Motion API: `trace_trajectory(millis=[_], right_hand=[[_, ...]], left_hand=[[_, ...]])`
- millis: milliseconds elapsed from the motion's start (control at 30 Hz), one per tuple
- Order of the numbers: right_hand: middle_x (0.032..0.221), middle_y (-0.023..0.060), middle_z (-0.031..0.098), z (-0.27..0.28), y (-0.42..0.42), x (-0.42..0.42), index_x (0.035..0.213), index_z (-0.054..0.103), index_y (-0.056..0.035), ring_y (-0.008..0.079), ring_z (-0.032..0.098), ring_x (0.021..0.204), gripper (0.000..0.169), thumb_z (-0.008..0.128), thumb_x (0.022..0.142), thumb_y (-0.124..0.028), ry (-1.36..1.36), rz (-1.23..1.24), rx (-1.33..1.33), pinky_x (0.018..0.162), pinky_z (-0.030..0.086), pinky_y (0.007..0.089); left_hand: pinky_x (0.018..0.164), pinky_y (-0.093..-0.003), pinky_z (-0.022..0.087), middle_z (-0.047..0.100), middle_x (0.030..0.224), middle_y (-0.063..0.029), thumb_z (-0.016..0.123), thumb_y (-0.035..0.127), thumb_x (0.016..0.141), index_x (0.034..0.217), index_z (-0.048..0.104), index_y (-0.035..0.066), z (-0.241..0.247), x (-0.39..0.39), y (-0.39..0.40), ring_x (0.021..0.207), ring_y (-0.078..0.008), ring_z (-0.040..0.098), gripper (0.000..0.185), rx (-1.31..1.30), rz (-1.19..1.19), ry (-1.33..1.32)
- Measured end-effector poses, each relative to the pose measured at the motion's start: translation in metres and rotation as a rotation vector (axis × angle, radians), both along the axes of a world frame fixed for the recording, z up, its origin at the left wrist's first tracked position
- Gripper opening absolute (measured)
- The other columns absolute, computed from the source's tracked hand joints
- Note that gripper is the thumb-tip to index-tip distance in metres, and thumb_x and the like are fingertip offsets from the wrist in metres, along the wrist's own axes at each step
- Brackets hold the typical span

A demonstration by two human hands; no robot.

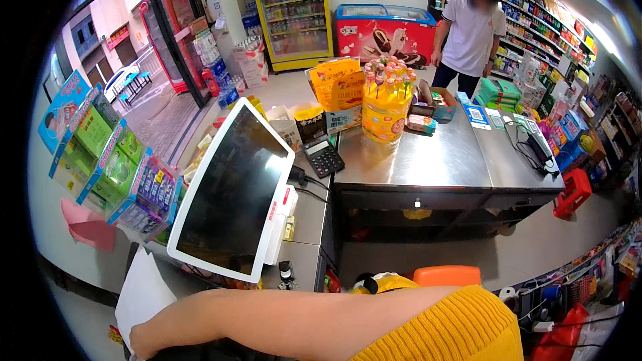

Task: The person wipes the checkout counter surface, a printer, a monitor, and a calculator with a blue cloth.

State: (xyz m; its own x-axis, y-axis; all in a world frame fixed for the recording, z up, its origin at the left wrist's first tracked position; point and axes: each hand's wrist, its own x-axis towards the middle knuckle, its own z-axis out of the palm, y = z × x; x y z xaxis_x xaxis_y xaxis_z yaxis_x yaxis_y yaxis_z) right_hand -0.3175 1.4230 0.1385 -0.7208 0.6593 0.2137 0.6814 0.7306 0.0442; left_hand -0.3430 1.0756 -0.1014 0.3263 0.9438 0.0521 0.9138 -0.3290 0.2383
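Note:
My right arm, in a yellow ribbed sleeve, stretches across the bottom of the view to the left. My right hand [144, 340] is at the lower left, against a white paper sheet [143, 291]. Its fingers are hidden, so I cannot tell whether they grip the sheet. My left hand is out of view. Beyond the arm stands a white-framed monitor [230, 195] with a dark screen, tilted in the view. A small black device [286, 269] lies on the counter by the monitor's base. Behind the monitor is a black calculator [322, 155].
A metal counter [441, 165] holds a yellow lollipop tub [383, 120] and a black cable [534, 153]. A gum display rack [120, 170] stands left. An orange chair [446, 276] is just beyond my arm. Across the counter stands a person [471, 35] near shelves and a red chest freezer [383, 35].

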Motion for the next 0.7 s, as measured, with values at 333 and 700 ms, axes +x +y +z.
trace_trajectory(millis=[333,700], right_hand=[[0.097,0.0109,0.070,0.020,-0.071,-0.016,0.093,0.073,-0.0116,0.0293,0.066,0.091,0.021,0.058,0.082,-0.019,0.104,0.055,-0.008,0.066,0.051,0.0442],[0.082,0.0146,0.069,0.006,-0.076,-0.034,0.081,0.072,-0.0082,0.0327,0.067,0.081,0.025,0.054,0.079,-0.026,0.129,0.126,0.088,0.068,0.051,0.0458]], left_hand=[[0.097,-0.0534,0.039,0.053,0.126,-0.0200,0.068,0.035,0.078,0.119,0.059,0.009,0.001,-0.035,-0.007,0.117,-0.0398,0.047,0.049,-0.027,0.080,0.002],[0.098,-0.0516,0.039,0.052,0.128,-0.0180,0.070,0.030,0.077,0.119,0.060,0.009,0.004,-0.087,-0.041,0.119,-0.0382,0.047,0.048,-0.066,0.172,-0.054]])
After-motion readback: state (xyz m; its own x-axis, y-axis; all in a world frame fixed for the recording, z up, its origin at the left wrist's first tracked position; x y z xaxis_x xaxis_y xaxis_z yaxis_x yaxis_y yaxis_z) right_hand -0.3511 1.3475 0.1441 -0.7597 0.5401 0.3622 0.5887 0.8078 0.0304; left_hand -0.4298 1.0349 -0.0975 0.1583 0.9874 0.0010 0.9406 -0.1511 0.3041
